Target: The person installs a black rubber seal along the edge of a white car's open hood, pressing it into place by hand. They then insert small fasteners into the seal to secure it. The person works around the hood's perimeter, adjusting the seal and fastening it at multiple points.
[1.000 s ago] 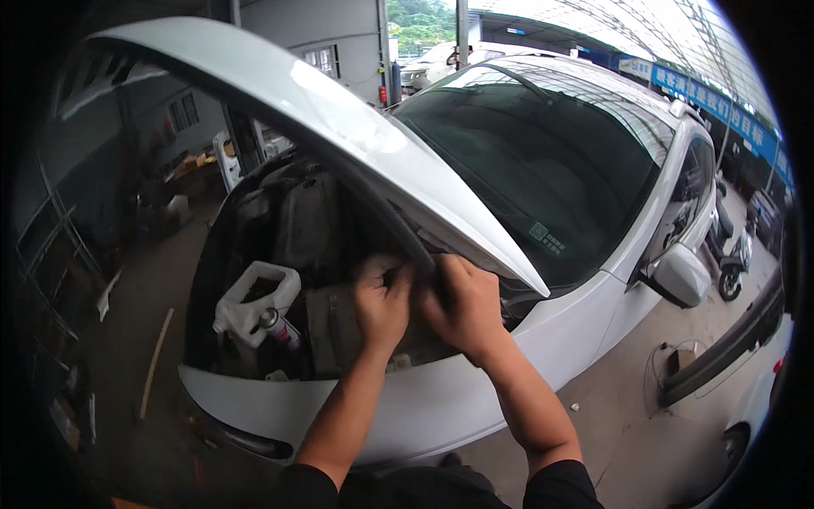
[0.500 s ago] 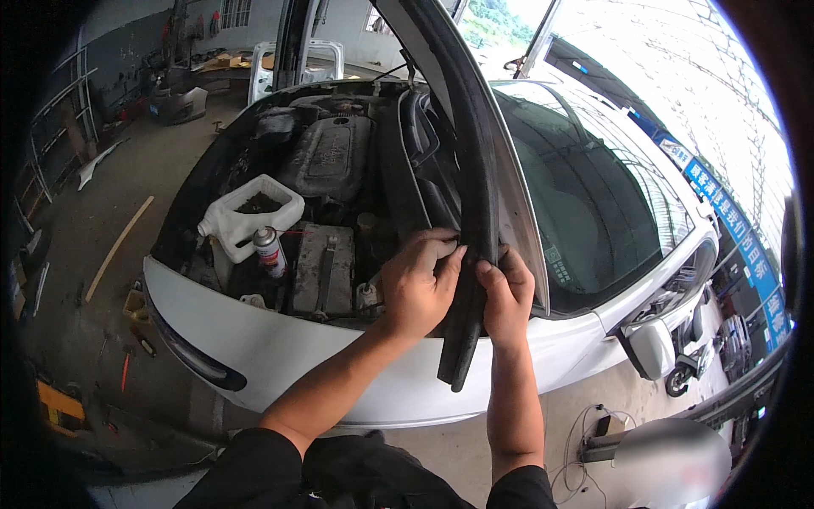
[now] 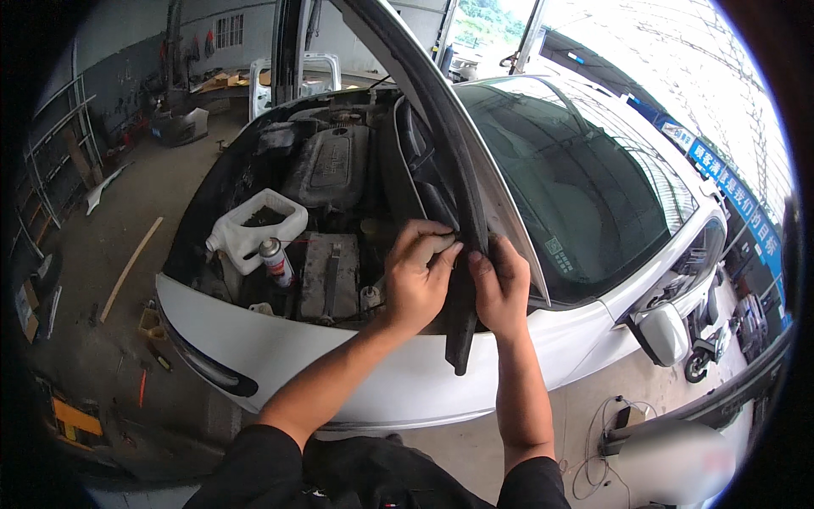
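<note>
A long black rubber seal strip (image 3: pixel 465 204) runs down the edge of a raised white car panel (image 3: pixel 509 222), its loose lower end (image 3: pixel 460 343) hanging below my hands. My left hand (image 3: pixel 421 273) pinches the strip's left side between thumb and fingers. On the right side, my right hand (image 3: pixel 502 284) grips the same strip with thumb bent and fingers curled behind it. Behind them lies the open engine bay of a white car, with a dark engine cover (image 3: pixel 326 170) and a battery (image 3: pixel 329 276).
A cut-open white plastic jug (image 3: pixel 259 229) and a spray can (image 3: pixel 275 261) stand in the engine bay. The windshield (image 3: pixel 577 187) and side mirror (image 3: pixel 661 333) are to the right. On the floor at left lie a long strip (image 3: pixel 131 269) and an orange object (image 3: pixel 76 417).
The view has shifted slightly, and the strip's lower end sits a little higher in it. Both hands keep their hold on the strip.
</note>
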A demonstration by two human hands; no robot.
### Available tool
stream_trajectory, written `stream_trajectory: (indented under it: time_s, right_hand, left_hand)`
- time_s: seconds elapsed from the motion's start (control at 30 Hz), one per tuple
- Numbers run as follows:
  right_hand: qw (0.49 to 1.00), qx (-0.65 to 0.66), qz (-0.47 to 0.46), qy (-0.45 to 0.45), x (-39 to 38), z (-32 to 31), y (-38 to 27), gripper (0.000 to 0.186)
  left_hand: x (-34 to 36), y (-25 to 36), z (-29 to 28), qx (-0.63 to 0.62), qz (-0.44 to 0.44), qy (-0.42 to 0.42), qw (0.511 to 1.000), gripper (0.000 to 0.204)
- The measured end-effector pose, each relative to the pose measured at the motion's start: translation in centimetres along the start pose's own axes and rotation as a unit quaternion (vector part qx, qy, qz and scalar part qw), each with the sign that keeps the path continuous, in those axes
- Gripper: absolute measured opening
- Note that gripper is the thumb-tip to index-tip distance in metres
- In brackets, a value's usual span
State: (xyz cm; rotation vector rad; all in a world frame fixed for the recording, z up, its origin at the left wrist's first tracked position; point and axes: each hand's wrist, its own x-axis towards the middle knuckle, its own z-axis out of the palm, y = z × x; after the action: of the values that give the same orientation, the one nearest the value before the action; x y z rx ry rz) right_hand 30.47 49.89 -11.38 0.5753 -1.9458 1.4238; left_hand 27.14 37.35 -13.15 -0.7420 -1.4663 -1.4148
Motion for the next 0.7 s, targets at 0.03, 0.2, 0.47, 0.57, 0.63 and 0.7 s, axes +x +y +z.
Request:
stream_trajectory:
  time_s: [0.03, 0.2, 0.47, 0.57, 0.63, 0.7]
  right_hand:
    - [0.999, -0.029, -0.027, -0.006, 0.0, -0.2, 0.2, 0.009]
    - [0.998, -0.06, 0.005, -0.012, 0.1, -0.2, -0.6, 0.015]
    - [0.999, -0.028, 0.012, -0.016, 0.0, -0.4, -0.4, 0.018]
    - [0.998, -0.053, 0.021, -0.029, 0.3, -0.7, -1.6, 0.018]
    - [0.999, -0.048, 0.006, -0.02, 0.2, -0.6, -1.2, 0.018]
    - [0.999, -0.045, -0.007, -0.014, 0.2, -0.6, -0.9, 0.018]
  left_hand:
    - [-0.3, -0.3, 0.2, 0.002, -0.005, 0.012, 1.0, 0.007]
    - [-1.6, 0.0, 0.2, -0.065, -0.171, -0.005, 0.983, 0.009]
    - [-1.3, -0.5, -0.4, -0.326, -0.365, -0.04, 0.871, 0.009]
    - [-0.8, -0.9, -0.8, -0.349, -0.358, -0.066, 0.863, 0.01]
    - [-0.4, -0.9, -0.8, -0.354, -0.352, -0.072, 0.864, 0.011]
    - [0.0, -0.7, -0.9, -0.343, -0.343, -0.067, 0.872, 0.012]
